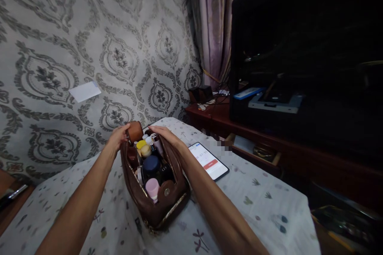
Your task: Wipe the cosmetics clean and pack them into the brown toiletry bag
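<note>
A brown leather makeup bag (131, 195) stands unzipped on the patterned cloth, filled with several cosmetics. Among them are a pink-capped container (152, 188), a round dark blue lid (151, 165), a yellow lid (141, 144) and a dark item with a gold logo (166, 172). At the bag's far left corner, my left hand (118, 139) is closed on a tan leather piece (135, 132); whether this is a separate case or part of the bag, I cannot tell. My right hand (164, 134) grips the far right rim, fingers stretched toward the opening and thumb hidden.
A lit phone (208, 162) showing a timer lies right of the bag, beside my right forearm. Behind it, an open drawer (254, 155) juts from a red-brown desk (209, 114) bearing a large dark screen (305, 55). The patterned wall (119, 48) rises close behind.
</note>
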`<state>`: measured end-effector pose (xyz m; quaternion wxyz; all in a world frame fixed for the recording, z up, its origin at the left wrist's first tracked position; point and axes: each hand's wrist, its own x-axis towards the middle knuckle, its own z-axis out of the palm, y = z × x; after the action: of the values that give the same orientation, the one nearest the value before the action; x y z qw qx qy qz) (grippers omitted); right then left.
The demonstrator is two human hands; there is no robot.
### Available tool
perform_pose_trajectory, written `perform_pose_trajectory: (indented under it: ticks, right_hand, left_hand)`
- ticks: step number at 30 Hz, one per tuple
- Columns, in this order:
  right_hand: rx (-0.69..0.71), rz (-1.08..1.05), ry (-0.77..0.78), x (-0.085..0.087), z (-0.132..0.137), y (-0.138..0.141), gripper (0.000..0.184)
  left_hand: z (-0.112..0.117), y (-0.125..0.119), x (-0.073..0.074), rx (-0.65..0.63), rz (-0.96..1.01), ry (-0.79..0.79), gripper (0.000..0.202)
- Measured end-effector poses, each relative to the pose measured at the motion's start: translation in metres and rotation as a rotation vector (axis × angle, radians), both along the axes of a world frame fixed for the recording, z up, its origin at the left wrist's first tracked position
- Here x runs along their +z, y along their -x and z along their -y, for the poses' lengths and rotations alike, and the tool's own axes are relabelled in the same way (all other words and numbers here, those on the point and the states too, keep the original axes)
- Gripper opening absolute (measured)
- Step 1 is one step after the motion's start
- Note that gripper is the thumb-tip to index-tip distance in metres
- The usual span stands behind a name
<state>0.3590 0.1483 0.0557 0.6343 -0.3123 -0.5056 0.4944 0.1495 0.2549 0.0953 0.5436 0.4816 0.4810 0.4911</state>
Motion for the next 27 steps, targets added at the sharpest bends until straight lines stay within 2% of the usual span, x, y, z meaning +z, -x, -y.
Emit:
perform_pose_trajectory:
  ticks: [5,9,12,17,24,27]
  right_hand:
    - [0.020,0.081,-0.021,-0.001,-0.007,0.000,0.046]
    - [0.012,0.146,-0.040,0.001,-0.012,0.001,0.059]
    - [-0.007,0.211,-0.060,0.002,-0.016,0.000,0.065]
    - [-0.069,0.314,-0.149,0.011,-0.016,-0.001,0.053]
    - [-0.108,0.466,-0.254,0.024,-0.005,-0.001,0.036]
    - [-0.149,0.560,-0.314,0.025,0.004,0.000,0.038]
  left_hand:
    - [0.003,-0.005,0.005,0.005,-0.070,0.055,0.031]
    - [0.013,-0.009,0.014,-0.005,-0.072,-0.045,0.055]
    - [0.024,-0.010,0.020,-0.034,-0.082,-0.142,0.060]
    - [0.046,-0.010,0.027,-0.123,-0.185,-0.300,0.043]
    - [0.074,-0.016,0.024,-0.225,-0.370,-0.534,0.031]
    - [0.082,-0.012,0.023,-0.290,-0.468,-0.601,0.028]
